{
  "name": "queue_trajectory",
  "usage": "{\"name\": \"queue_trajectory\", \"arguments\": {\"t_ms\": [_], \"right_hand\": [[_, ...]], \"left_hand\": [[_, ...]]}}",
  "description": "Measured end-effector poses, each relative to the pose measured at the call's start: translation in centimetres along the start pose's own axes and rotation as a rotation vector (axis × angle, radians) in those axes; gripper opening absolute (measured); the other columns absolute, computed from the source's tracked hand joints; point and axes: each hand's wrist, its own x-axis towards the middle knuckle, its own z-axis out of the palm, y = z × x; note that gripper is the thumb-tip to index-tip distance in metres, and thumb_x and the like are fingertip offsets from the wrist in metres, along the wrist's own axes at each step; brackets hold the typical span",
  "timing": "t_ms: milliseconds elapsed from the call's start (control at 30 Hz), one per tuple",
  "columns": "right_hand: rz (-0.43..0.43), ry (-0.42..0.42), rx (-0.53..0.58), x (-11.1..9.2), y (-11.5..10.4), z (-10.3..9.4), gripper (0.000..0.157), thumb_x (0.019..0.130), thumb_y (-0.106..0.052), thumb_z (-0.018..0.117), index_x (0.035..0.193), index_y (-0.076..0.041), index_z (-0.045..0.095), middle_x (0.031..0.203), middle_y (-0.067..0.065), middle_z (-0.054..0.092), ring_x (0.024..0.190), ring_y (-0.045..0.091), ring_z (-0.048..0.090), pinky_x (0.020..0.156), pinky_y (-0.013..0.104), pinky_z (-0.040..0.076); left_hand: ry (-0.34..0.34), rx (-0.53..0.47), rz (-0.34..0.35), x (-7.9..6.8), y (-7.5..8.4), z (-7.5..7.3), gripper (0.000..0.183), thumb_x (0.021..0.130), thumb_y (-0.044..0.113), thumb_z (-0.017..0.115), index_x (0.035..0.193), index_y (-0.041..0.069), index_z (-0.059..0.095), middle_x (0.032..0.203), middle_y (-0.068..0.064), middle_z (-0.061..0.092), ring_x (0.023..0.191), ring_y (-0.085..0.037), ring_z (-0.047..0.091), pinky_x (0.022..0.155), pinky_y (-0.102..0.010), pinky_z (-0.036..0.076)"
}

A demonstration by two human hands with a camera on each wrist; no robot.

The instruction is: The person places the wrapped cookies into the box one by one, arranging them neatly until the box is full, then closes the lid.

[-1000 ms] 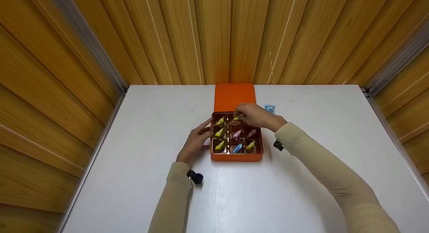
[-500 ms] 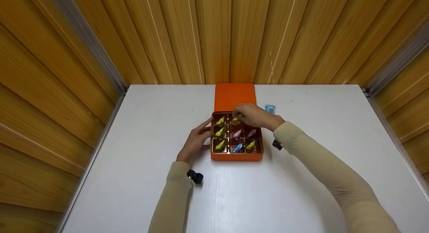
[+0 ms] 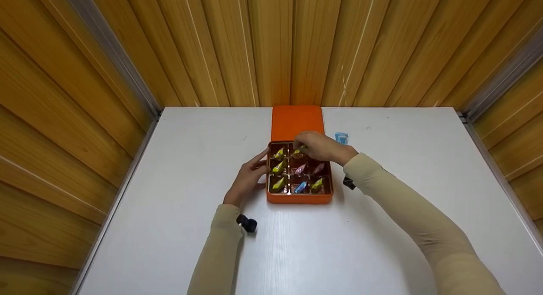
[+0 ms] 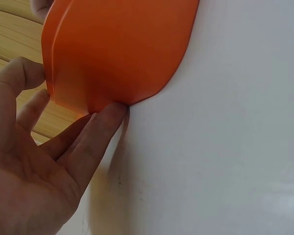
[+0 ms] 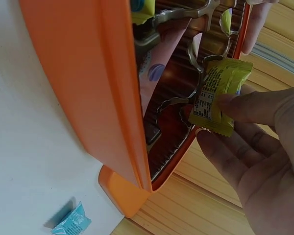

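An orange tin (image 3: 299, 199) stands uncovered on the white table, its brown tray split into compartments. Individually wrapped sweets lie in it: several yellow ones (image 3: 278, 184), two pink ones (image 3: 300, 169) and a blue one (image 3: 301, 187). My right hand (image 3: 320, 146) is over the far row and pinches a yellow wrapped sweet (image 5: 218, 95) between thumb and fingers at the far middle compartment. That hand hides the far right compartment. My left hand (image 3: 247, 179) rests its fairly straight fingers (image 4: 100, 132) against the tin's left side.
The orange lid (image 3: 297, 122) lies directly behind the tin, near the wood-patterned back wall (image 3: 292, 49). A loose light-blue wrapped sweet (image 3: 342, 138) lies on the table (image 3: 382, 201) right of the lid. Metal strips (image 3: 114, 53) edge the side walls.
My right hand has edged slightly to the left over the far row, the yellow sweet still in its fingers. The left hand and the tin look unmoved.
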Motion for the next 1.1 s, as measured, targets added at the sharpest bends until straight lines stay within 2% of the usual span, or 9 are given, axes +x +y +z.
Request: {"name": "queue_trajectory", "arguments": {"t_ms": [133, 900, 1100], "right_hand": [[-0.023, 0.006, -0.005, 0.07, 0.12, 0.11, 0.018, 0.101, 0.007, 0.066, 0.117, 0.003, 0.072, 0.115, 0.018, 0.07, 0.112, 0.035, 0.067, 0.1, 0.05, 0.055], [0.044, -0.008, 0.025, 0.07, 0.08, 0.22, 0.02, 0.103, 0.004, 0.063, 0.12, 0.0, 0.073, 0.118, 0.015, 0.07, 0.113, 0.032, 0.067, 0.101, 0.049, 0.055], [-0.005, 0.005, 0.014, 0.06, 0.22, 0.31, 0.019, 0.101, 0.007, 0.065, 0.116, 0.001, 0.074, 0.115, 0.016, 0.072, 0.11, 0.033, 0.069, 0.097, 0.048, 0.057]], "left_hand": [[0.013, 0.024, -0.008, 0.05, 0.03, 0.0, 0.066, 0.1, 0.017, 0.063, 0.161, 0.037, 0.048, 0.146, -0.016, 0.06, 0.127, -0.032, 0.061, 0.085, -0.048, 0.063], [0.011, 0.001, 0.001, -0.03, 0.01, -0.04, 0.065, 0.101, 0.015, 0.064, 0.161, 0.035, 0.048, 0.146, -0.018, 0.06, 0.129, -0.033, 0.06, 0.083, -0.048, 0.063], [-0.005, -0.035, 0.007, 0.03, -0.13, -0.02, 0.065, 0.101, 0.013, 0.062, 0.162, 0.033, 0.048, 0.149, -0.018, 0.058, 0.13, -0.033, 0.06, 0.087, -0.05, 0.062]]}}
